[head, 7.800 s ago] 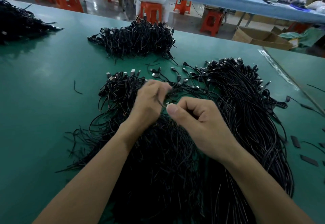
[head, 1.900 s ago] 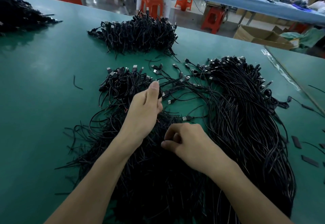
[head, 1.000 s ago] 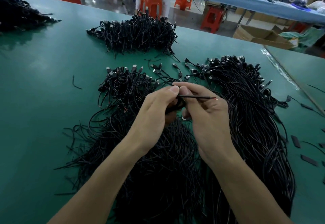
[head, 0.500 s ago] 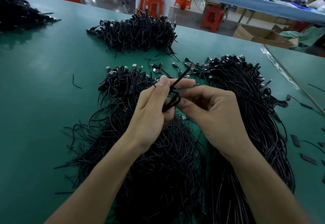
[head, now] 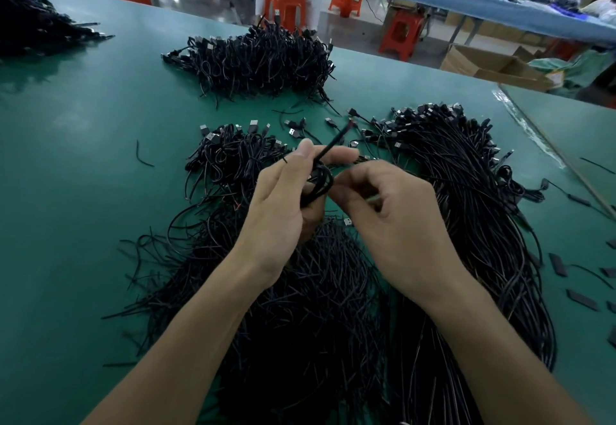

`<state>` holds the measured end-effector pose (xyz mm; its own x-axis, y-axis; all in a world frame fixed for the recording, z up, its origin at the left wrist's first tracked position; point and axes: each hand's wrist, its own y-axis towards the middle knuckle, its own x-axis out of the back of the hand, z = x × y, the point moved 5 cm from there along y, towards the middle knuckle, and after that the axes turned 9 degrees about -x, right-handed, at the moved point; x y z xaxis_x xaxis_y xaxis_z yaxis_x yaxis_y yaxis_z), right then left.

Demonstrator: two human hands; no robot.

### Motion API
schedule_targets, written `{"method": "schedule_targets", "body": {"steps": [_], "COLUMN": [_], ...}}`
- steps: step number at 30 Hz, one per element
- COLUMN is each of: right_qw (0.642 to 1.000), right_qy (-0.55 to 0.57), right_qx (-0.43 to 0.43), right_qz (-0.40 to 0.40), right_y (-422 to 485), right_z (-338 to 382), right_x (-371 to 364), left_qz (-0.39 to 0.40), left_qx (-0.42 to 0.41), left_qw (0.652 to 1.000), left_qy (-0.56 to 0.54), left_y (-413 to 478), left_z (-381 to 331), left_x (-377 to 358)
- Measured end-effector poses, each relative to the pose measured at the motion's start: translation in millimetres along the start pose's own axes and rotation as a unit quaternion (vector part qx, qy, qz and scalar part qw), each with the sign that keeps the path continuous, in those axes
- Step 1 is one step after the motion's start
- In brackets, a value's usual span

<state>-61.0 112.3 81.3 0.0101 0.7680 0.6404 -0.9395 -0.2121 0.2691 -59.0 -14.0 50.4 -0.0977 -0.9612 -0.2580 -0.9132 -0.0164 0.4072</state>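
Head view: left hand (head: pixel 283 198) grip pinches a small black cable coil (head: pixel 320 182) between thumb and fingers, held above the loose cable heap (head: pixel 316 308) on the green bench (head: pixel 66 191). Right hand (head: pixel 393 221) grip curled, pinching the same coil from its right side. Cable end (head: pixel 334 142) sticks up past the fingertips. Finished bundle pile (head: pixel 260 58) farther back.

left: green table (head: pixel 66 208) lies open but for one stray wire (head: pixel 144 158).
far: a heap of coiled cables (head: pixel 260 58) blocks the centre, with a bare strip just nearer.
right: a long cable bundle (head: pixel 473 208) fills the surface; black sleeves (head: pixel 557 264) litter its right edge.
near: loose wire ends (head: pixel 300 308) carpet the table under left hand (head: pixel 283 201) and right hand (head: pixel 393 224), both gripping a looped cable (head: pixel 321 184).
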Motion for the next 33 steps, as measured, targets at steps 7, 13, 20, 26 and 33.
{"method": "schedule_targets", "body": {"steps": [7, 13, 20, 26, 33], "right_qw": [0.951, 0.907, 0.902, 0.96, 0.961], "right_qy": [-0.252, -0.296, -0.291, -0.209, -0.21], "right_qx": [0.173, 0.28, 0.319, 0.186, 0.166], "right_qz": [-0.041, -0.103, -0.027, 0.03, 0.063], "right_y": [-14.2, -24.5, -16.4, -7.1, -5.2], "right_z": [17.0, 16.2, 21.8, 11.9, 10.9], "right_x": [-14.7, -23.5, -14.8, -5.7, -1.2], "left_qz": [-0.073, -0.012, 0.084, 0.136, 0.224], "left_qx": [0.08, 0.182, 0.335, 0.352, 0.298], "left_qw": [0.994, 0.982, 0.938, 0.914, 0.927], "left_qy": [0.034, 0.058, 0.027, -0.147, -0.048], "left_y": [-0.4, -3.1, -15.2, -14.6, -17.4], "left_z": [13.8, 29.9, 39.4, 35.4, 31.7], "left_x": [8.4, 11.7, 7.0, -1.0, 1.4]}}
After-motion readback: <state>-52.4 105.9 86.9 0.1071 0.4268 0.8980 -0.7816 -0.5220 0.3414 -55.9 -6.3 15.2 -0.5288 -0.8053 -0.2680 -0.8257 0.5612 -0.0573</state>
